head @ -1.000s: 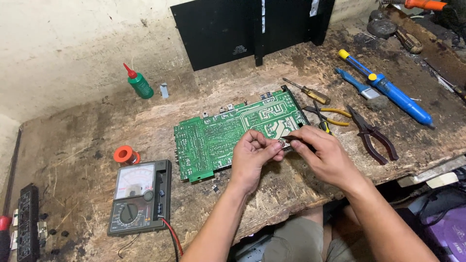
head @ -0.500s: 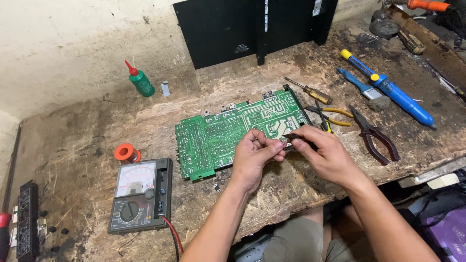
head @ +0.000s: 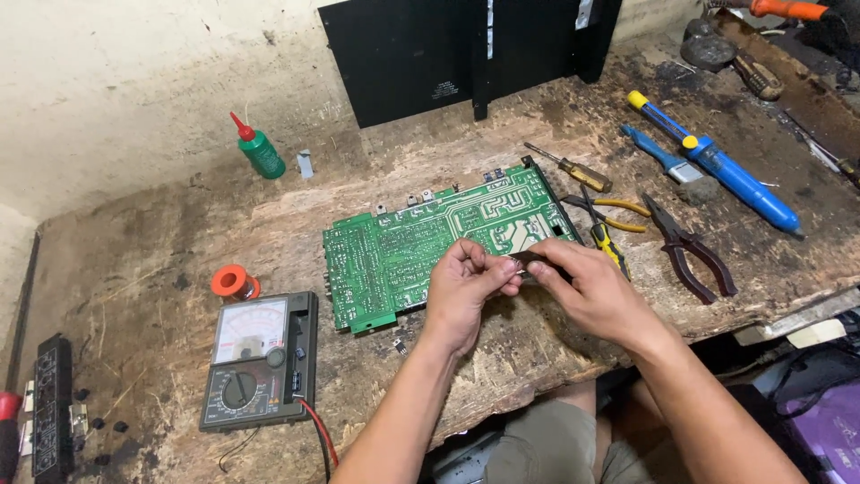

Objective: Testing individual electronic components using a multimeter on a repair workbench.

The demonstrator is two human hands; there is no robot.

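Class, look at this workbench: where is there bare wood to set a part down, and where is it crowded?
Bare wood lies between the green bottle and the circuit board, and left of the solder reel. Right of the board it is crowded: screwdriver, cutters, pliers, blue desoldering pump.

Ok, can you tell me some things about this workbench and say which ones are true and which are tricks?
1. Both hands pinch a small part over the green circuit board. True: the left hand and right hand meet at it.
2. The meter lies on the bench right of the board. False: it lies to the left.
3. The green bottle has a red tip. True.
4. The right hand holds the pliers. False: the pliers lie on the bench.
5. The long blue tool rests on the board. False: it lies on the bench, well apart.
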